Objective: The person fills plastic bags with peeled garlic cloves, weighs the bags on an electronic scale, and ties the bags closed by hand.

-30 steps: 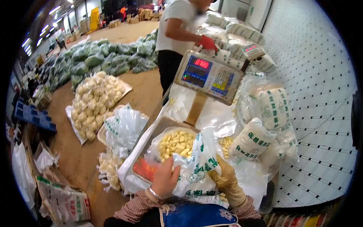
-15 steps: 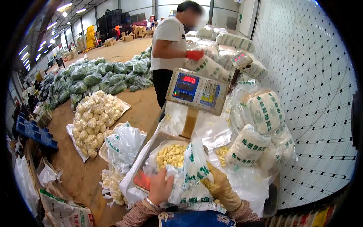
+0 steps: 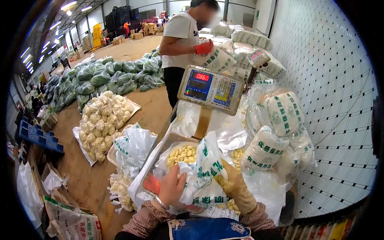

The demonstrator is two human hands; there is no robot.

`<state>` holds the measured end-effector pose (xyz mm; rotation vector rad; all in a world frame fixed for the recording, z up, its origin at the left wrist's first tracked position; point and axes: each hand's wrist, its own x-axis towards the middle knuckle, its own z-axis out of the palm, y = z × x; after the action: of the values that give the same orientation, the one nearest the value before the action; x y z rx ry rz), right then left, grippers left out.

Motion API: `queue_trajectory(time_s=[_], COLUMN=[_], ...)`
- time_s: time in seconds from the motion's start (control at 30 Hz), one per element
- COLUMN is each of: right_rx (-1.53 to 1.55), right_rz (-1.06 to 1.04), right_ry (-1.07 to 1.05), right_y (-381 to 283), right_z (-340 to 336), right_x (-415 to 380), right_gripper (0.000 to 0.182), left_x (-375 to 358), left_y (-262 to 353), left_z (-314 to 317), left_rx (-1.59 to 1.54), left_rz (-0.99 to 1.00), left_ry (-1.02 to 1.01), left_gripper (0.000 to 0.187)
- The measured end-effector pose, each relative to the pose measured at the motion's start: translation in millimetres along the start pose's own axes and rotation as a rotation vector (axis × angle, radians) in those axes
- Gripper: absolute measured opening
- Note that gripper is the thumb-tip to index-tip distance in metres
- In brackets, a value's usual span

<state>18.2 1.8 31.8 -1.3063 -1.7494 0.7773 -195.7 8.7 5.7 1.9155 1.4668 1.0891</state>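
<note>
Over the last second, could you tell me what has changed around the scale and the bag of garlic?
The scale display now reads 0860, a different reading from before. The co-worker's red-gloved hand rose, holding a white sack. The left hand and gloved right hand still grip the printed bag of garlic cloves on the scale tray.

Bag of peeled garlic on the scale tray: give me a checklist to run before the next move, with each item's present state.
1. Bag of peeled garlic sits on the scale tray: ok.
2. Bag mouth open, cloves visible inside: ok.
3. Left hand, bare, grips the bag's near edge: ok.
4. Right hand, in a tan glove, holds the bag's printed side: ok.
5. Scale display lit with red digits, facing the wearer: ok; whether the reading has settled: cannot tell.
6. Loose cloves lie on the plastic sheet beside the tray, outside the bag: not ok.
</note>
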Motion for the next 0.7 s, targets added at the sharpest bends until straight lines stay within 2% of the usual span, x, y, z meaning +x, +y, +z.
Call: queue_trajectory(time_s=[0.03, 0.07, 0.17, 0.2, 0.23, 0.33, 0.43, 0.5, 0.57, 0.63, 0.7], right_rx=[0.031, -0.107, -0.040, -0.032, -0.029, -0.029, -0.020, 0.017, -0.071, -0.044, -0.021], right_rz=[0.092, 0.023, -0.035, 0.096, 0.105, -0.050, 0.042, 0.103, -0.130, -0.039, 0.111], right_ry=[-0.043, -0.013, 0.006, -0.066, -0.063, 0.025, -0.066, -0.125, 0.033, 0.019, -0.071], right_y=[1, 4, -4, -4, -4, -2, -6, 5, 1, -3, -5], right_z=[-2, -2, -3, -4, -3, 1, -5, 1, 5, 1, -5], right_x=[3, 0, -7, -7, -11, -9, 1, -1, -11, -13, -5], right_gripper=[0.050, 0.050, 0.050, 0.051, 0.051, 0.047, 0.057, 0.056, 0.053, 0.051, 0.048], left_x=[2, -2, -5, -6, -11, -3, 0, -7, -8, -9, -7], left_y=[4, 4, -5, -5, -5, -12, -2, -12, -12, -10, 2], left_z=[-1, 2, 4, 4, 4, 6, 1, 8, 10, 8, 1], left_rx=[0.041, 0.077, 0.042, -0.024, -0.023, -0.027, -0.012, 0.045, -0.005, -0.076, 0.040], left_rz=[-0.028, -0.031, -0.026, -0.059, -0.061, 0.065, -0.048, -0.072, 0.075, 0.059, -0.096], left_ry=[-0.027, -0.026, -0.039, -0.067, -0.077, 0.029, -0.019, -0.046, 0.036, 0.022, -0.098], left_gripper=[0.025, 0.025, 0.026, 0.026, 0.026, 0.027, 0.028, 0.028, 0.026, 0.026, 0.027])
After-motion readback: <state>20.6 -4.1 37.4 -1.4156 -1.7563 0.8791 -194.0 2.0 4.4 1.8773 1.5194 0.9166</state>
